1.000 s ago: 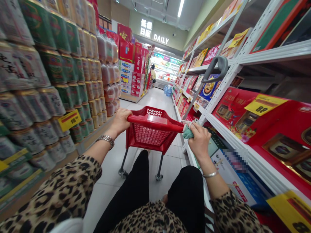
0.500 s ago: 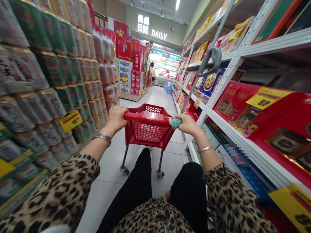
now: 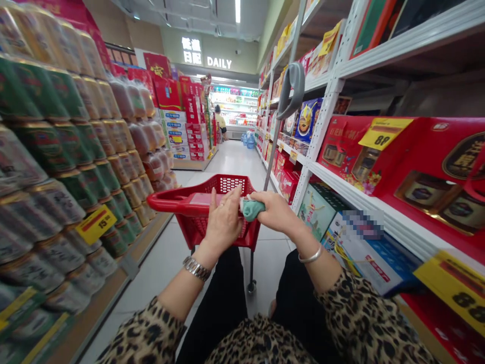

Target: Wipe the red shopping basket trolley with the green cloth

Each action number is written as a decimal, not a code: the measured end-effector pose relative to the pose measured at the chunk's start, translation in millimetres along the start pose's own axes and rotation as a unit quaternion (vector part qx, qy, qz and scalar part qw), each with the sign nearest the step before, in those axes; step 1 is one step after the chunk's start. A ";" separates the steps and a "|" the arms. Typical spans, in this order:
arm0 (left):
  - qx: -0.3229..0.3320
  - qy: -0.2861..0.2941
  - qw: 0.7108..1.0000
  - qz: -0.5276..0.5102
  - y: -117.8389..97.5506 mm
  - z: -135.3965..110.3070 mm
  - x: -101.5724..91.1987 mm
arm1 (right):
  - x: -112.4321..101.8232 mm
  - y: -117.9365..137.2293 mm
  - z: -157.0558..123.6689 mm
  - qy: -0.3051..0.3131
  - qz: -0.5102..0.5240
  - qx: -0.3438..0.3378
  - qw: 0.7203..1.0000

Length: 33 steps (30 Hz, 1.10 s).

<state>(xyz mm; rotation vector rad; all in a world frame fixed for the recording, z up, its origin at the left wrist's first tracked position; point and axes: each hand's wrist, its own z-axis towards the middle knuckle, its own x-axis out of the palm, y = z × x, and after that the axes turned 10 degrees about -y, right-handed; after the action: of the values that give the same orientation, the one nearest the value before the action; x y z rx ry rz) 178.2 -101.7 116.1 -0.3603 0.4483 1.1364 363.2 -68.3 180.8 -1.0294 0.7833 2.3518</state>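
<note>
The left hand shows its back, the fingers stretched forward and slightly spread. Behind that hand, the left wrist runs almost straight into the left forearm, which slants back and outward. Just to the left hand's right, the right hand is curled inward in a grip, the right forearm angling back and outward behind it.

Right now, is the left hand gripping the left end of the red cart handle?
No, the left hand is beside the green cloth, away from that end of the handle.
</note>
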 end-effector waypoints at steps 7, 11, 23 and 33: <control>-0.008 0.047 0.998 0.029 3.3 2.1 -12.1 | 11.4 -12.0 -38.3 -0.093 -0.010 -0.053 0.994; -0.010 0.070 0.996 0.046 15.9 5.2 -19.9 | 20.0 -36.5 -61.5 -0.126 -0.055 -0.001 0.990; -0.018 0.050 0.998 0.021 65.9 4.4 -32.1 | 49.9 2.1 -42.6 -0.193 0.033 -0.104 0.975; 0.020 0.082 0.996 0.001 96.0 1.1 -51.1 | 101.7 11.5 -42.0 -0.273 -0.026 -0.203 0.940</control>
<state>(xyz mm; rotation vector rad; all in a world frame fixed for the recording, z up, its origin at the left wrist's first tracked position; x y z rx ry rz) 71.9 -104.7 138.7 -0.4199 0.6156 1.1026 314.7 -86.5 83.0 -0.4695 0.0610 2.6203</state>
